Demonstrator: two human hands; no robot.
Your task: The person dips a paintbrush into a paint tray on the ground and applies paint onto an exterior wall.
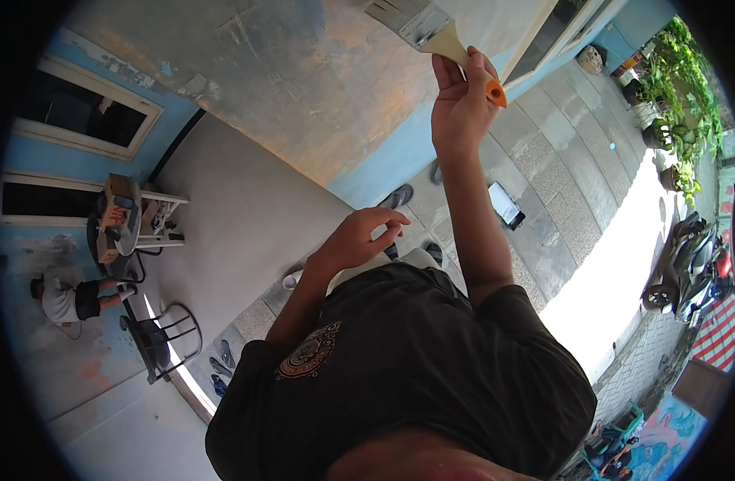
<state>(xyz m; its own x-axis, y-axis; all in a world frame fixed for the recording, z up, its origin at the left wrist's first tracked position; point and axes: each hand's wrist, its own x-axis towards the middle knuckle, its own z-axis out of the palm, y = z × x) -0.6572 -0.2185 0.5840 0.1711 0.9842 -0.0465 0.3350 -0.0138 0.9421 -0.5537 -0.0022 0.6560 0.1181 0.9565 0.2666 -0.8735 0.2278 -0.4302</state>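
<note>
The right hand (466, 100) grips a broad paintbrush (446, 40) by its handle, holding it up before the patchy grey-and-orange wall (303, 88); whether the bristles touch the surface, I cannot tell. The left hand (361, 237) is half open, fingers loosely bent, in front of the dark shirt (431, 361), near the wall's lower blue band (391, 168).

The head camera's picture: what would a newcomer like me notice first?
Probably the wide, flat, cream-handled paintbrush, held in the right hand's grip at the top, right of centre. The blotchy grey, orange and blue wall spreads across the upper middle. Next might come the glaring white strip of sunlit ground at right and leafy green plants at upper right.
</note>
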